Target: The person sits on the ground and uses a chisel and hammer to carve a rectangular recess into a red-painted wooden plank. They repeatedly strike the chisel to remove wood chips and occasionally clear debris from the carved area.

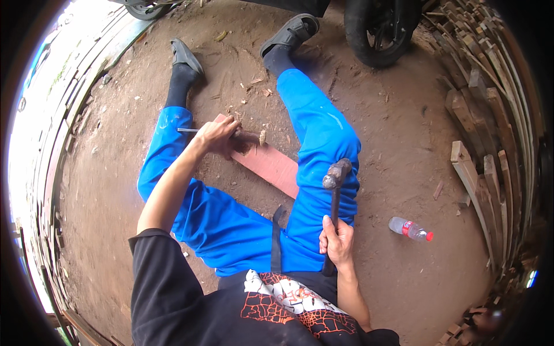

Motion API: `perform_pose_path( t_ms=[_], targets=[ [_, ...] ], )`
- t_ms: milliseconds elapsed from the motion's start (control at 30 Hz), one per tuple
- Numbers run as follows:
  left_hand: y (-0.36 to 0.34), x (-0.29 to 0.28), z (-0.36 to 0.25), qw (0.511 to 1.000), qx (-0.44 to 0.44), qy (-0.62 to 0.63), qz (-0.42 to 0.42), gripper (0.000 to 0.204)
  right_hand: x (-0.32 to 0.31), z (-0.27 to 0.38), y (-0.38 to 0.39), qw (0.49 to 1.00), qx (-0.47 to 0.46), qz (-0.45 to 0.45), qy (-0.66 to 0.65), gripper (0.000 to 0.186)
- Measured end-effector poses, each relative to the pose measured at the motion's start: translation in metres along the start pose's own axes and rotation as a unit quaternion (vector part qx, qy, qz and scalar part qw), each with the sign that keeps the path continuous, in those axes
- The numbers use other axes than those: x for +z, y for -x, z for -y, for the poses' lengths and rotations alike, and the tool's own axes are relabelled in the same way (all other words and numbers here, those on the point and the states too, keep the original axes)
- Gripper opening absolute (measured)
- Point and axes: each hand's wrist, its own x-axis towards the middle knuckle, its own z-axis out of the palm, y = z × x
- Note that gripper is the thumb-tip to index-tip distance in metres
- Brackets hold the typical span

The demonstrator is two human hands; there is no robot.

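My left hand (217,134) is closed on a thin metal rod (187,130), which sticks out leftward across my shin, and rests at the far end of a pinkish wooden board (271,170) lying slantwise between my legs. A dark patch and a pale wood bit (262,137) are beside that hand. My right hand (337,242) grips the dark handle of a hammer (337,173), held upright over my right thigh with its worn head near the knee. A dark strap (276,242) lies across my trousers between the thighs.
A plastic bottle (407,229) lies on the dirt ground (404,173) to my right. Stacked timber offcuts (479,132) line the right side, long slats (69,138) the left. A vehicle's black wheel (378,32) stands beyond my right foot, another wheel (144,11) at the upper left.
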Motion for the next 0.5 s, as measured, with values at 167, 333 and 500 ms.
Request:
perform_pose_path(
  t_ms=[167,333,500],
  targets=[
    [0.008,0.002,-0.010,0.999,-0.030,-0.038,0.019,0.097,0.002,0.002,0.000,1.000,0.001,0.003,-0.001,0.038],
    [0.012,0.017,-0.020,0.999,-0.030,-0.041,-0.011,0.103,0.003,0.003,0.004,1.000,-0.011,0.014,0.008,0.037],
    [0.026,0.036,-0.059,0.997,-0.057,-0.034,-0.038,0.106,0.001,0.003,-0.001,0.999,0.014,-0.032,-0.006,0.038]
  ],
)
